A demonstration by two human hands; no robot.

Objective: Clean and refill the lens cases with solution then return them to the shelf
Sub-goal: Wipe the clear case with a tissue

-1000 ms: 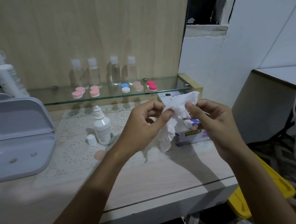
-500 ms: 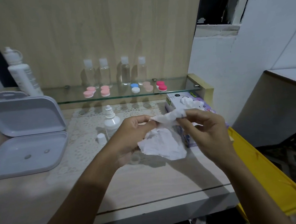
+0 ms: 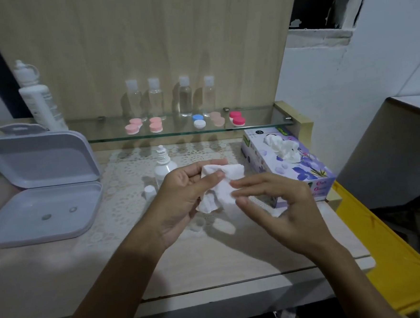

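My left hand [image 3: 181, 195] holds a crumpled white tissue [image 3: 222, 186] above the table, thumb and fingers curled round it. My right hand [image 3: 279, 203] touches the tissue's right edge with its fingertips. Under the hands, an opened lens case [image 3: 198, 224] and a pale cap [image 3: 222, 226] lie on the lace mat. An uncapped solution dropper bottle [image 3: 163, 165] stands behind my left hand, its small cap [image 3: 149, 191] beside it. Several closed lens cases [image 3: 133, 126] in pink, blue-white and red sit on the glass shelf [image 3: 263, 124].
A tissue box [image 3: 304, 174] stands at the right. An open grey plastic box [image 3: 37, 195] lies at the left, a tall white bottle [image 3: 39, 101] behind it. Several small clear bottles [image 3: 184, 97] line the shelf's back. A yellow bin [image 3: 394, 257] sits beside the table's right edge.
The hands have lowered toward the table with the tissue. It is now bunched in my left hand, while my right hand's grip has loosened to fingertips at its edge.
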